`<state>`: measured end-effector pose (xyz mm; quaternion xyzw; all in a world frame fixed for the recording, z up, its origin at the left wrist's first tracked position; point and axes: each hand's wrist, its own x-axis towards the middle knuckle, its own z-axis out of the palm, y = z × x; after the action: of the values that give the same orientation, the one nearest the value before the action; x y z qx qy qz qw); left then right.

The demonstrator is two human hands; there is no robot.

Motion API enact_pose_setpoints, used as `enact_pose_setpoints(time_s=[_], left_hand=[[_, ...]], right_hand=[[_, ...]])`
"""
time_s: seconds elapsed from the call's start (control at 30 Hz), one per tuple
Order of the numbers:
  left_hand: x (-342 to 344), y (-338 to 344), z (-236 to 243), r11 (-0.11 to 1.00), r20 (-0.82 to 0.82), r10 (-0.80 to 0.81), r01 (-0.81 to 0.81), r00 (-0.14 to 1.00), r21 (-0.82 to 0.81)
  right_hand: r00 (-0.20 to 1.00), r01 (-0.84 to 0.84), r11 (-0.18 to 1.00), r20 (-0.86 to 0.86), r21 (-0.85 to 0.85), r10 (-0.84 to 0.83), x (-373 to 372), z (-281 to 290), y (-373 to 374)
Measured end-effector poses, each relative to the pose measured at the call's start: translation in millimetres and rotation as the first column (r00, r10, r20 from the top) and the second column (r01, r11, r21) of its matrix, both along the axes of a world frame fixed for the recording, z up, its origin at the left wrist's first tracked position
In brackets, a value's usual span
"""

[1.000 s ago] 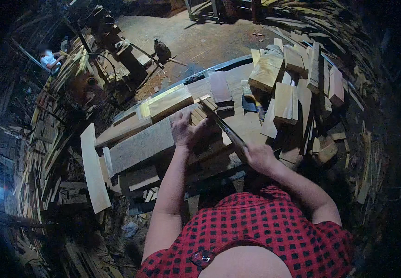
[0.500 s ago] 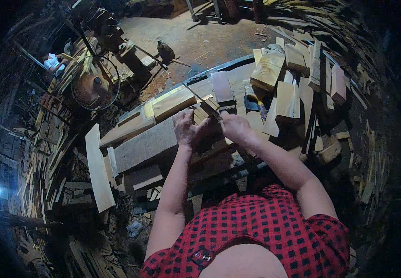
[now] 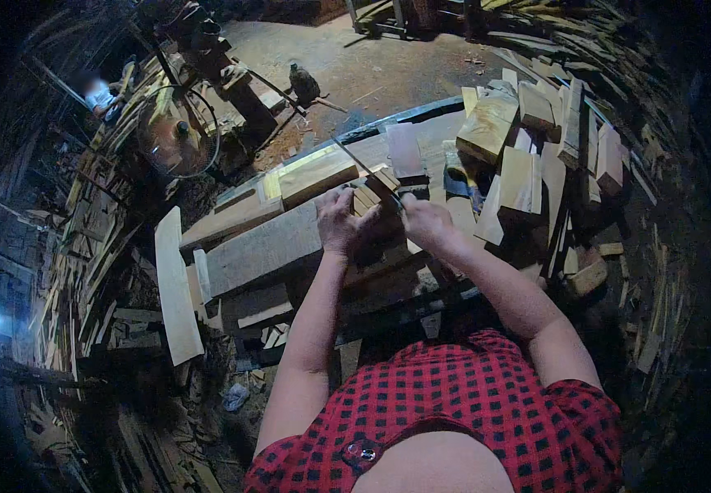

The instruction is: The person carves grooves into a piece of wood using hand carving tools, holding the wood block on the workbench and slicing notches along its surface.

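Observation:
My left hand (image 3: 337, 223) is pressed around a small stack of wooden pieces (image 3: 365, 200) on the cluttered bench, fingers bent over it. My right hand (image 3: 427, 223) is closed on the near end of a long, thin metal tool (image 3: 355, 156), which lies diagonally across those pieces and reaches toward the bench's far edge; whether it is a saw or a file I cannot tell. Just left of my hands lies a thick grey-brown board (image 3: 265, 259). A pinkish flat block (image 3: 404, 148) sits beyond them. A brush (image 3: 466, 185) lies among offcuts to the right.
A pile of wood blocks (image 3: 487, 123) covers the bench's right end; a pale plank (image 3: 176, 287) crosses its left end. A round caged fan (image 3: 176, 140) stands beyond at left, near another person (image 3: 101, 103). Loose sticks (image 3: 68, 312) and a crumpled plastic bag (image 3: 234, 397) lie around.
My right hand has pushed the long tool forward and left, away from my body, so its tip reaches farther. My left hand stays on the stack; the whole view has shifted slightly.

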<state>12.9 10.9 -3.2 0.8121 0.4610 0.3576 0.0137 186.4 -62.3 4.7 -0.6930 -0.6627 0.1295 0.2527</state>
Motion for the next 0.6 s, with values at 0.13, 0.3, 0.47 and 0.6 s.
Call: enact_pose_setpoints(time_s=[0.13, 0.3, 0.47, 0.6], left_hand=[[0, 0, -2, 1.0, -0.013, 0.005, -0.004, 1.0, 0.015], [-3, -1, -2, 0.997, -0.034, 0.037, -0.035, 0.999, 0.069], [-5, 2, -4, 0.998, -0.062, 0.029, -0.026, 0.998, 0.052], [-1, 1, -2, 0.999, -0.054, 0.016, -0.014, 0.998, 0.037]], right_hand=[[0.998, -0.02, 1.0, 0.051, 0.017, 0.02, -1, -10, 6], [0.995, -0.067, 0.996, 0.071, -0.056, 0.071, 27, -17, -104], [0.999, -0.011, 0.996, 0.038, -0.086, 0.015, 32, -6, -112], [0.996, -0.031, 0.998, 0.076, -0.056, 0.035, 11, 4, -16]])
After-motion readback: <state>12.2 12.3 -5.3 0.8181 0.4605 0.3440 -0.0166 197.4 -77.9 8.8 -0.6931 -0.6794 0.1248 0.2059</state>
